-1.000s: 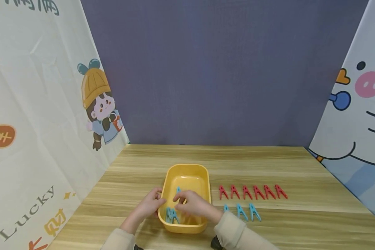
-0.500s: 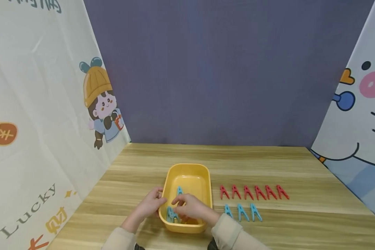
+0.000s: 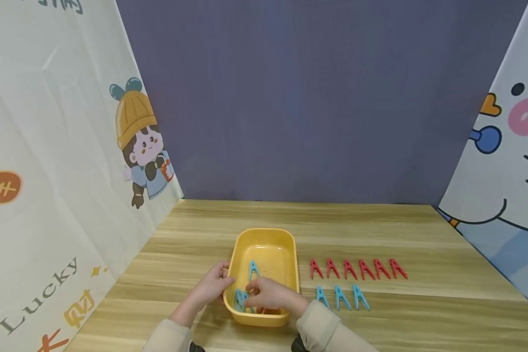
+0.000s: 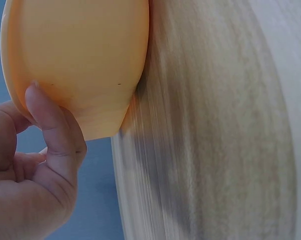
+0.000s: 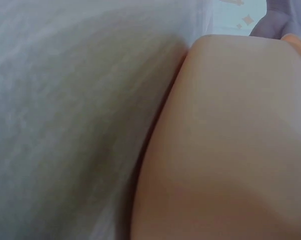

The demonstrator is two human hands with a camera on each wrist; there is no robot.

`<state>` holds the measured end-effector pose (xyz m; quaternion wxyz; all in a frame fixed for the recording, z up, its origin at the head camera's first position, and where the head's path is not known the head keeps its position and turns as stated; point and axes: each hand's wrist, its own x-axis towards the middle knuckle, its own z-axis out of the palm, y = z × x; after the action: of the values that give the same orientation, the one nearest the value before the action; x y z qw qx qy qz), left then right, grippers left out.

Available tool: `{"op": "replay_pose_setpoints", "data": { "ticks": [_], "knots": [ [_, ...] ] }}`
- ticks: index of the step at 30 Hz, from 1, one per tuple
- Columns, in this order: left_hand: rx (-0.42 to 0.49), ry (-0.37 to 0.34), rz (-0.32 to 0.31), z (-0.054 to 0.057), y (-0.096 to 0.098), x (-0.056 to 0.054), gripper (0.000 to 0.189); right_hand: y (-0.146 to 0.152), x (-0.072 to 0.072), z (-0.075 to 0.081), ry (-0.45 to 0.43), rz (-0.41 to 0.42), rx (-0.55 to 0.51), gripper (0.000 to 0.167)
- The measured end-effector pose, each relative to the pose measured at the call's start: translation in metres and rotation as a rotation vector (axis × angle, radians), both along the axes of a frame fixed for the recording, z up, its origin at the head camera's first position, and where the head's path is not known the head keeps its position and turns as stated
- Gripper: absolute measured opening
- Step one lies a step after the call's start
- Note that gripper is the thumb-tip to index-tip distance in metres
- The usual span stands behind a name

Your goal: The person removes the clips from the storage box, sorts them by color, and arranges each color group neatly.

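Observation:
A yellow plastic tub [image 3: 264, 320] stands on the table in the head view. My left hand [image 3: 213, 286] grips its left rim; in the left wrist view, fingers [image 4: 53, 120] press the outer wall. Inside, one blue clothespin [image 3: 253, 269] lies mid-tub, and more blue clothespins [image 3: 239, 299] are bunched in the near left corner. My right hand [image 3: 270, 295] is down in the tub, fingers bent beside that bunch. Whether it pinches one is hidden. Something reddish shows under the palm. The right wrist view shows only the tub's outer wall [image 5: 230, 130] close up.
Right of the tub, several red clothespins [image 3: 348, 269] lie in a row. Nearer, three blue clothespins [image 3: 341, 297] form a second row. A dark blue partition [image 3: 308, 107] closes off the back of the wooden table [image 3: 193, 222], with printed cloths at both sides.
My right hand has shifted slightly within the tub, so the middle blue clothespin shows more fully. My left hand keeps its grip on the rim. The view has moved a little.

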<state>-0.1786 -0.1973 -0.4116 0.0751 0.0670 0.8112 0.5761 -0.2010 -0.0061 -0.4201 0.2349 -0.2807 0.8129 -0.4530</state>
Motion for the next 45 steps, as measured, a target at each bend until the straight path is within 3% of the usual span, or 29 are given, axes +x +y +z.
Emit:
{"op": "replay_pose_setpoints", "data": {
  "ticks": [7,14,23,31,45],
  "knots": [
    [0.006,0.0,0.003,0.002,-0.001,0.002,0.036,-0.001,0.003,0.001,-0.003,0.028,0.014,0.02],
    [0.005,0.004,-0.005,0.002,-0.001,0.002,0.036,-0.001,0.004,0.002,-0.04,0.04,-0.029,0.013],
    [0.002,0.003,-0.008,0.002,-0.001,0.001,0.037,0.001,0.0,0.0,-0.088,0.094,-0.157,0.021],
    [-0.011,0.006,-0.003,0.001,-0.001,0.001,0.038,0.004,-0.002,0.006,-0.267,0.048,-0.299,0.025],
    [-0.01,0.007,0.002,0.002,0.0,0.002,0.039,0.016,-0.002,0.031,-0.238,-0.001,-0.391,0.034]
  ]
}}
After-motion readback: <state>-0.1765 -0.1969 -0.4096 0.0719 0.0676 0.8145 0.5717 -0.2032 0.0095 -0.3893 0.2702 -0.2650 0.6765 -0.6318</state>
